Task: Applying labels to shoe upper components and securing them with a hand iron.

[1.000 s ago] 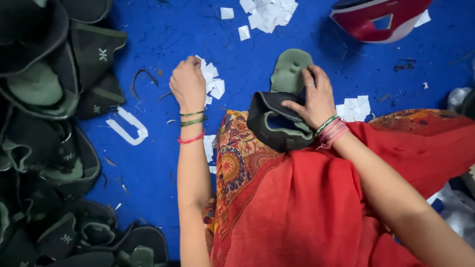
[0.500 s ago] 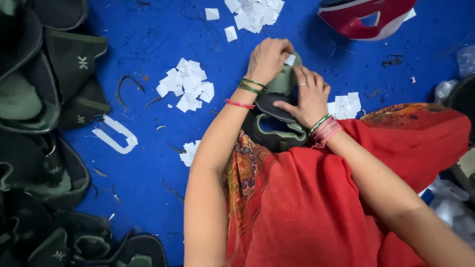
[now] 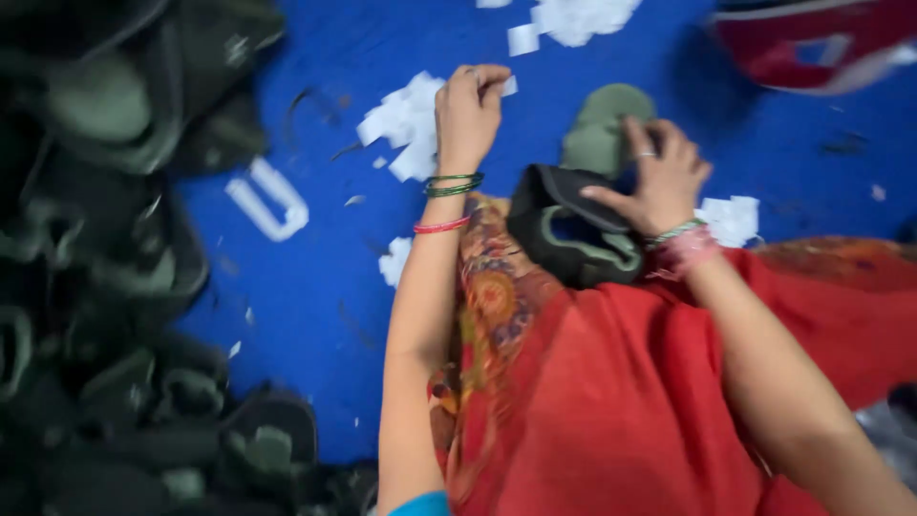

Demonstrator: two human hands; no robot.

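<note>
Right hand [image 3: 661, 177] grips the dark shoe upper [image 3: 571, 234], lying crosswise; left hand [image 3: 468, 110] pinches a white paper slip [image 3: 509, 86].

Left hand [image 3: 468, 115] pinches a white paper slip [image 3: 509, 86] — right hand [image 3: 659, 177] steadies a dark shoe upper [image 3: 573, 234] (lap-held).

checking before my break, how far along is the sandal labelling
Done: hard to tell; a big pile of dark sandals lies on the blue mat, no stickers visible on them. In hand: the right hand steadies a dark sandal on the lap, while the left hand pinches a white paper square. Left: many white squares remain.
</note>
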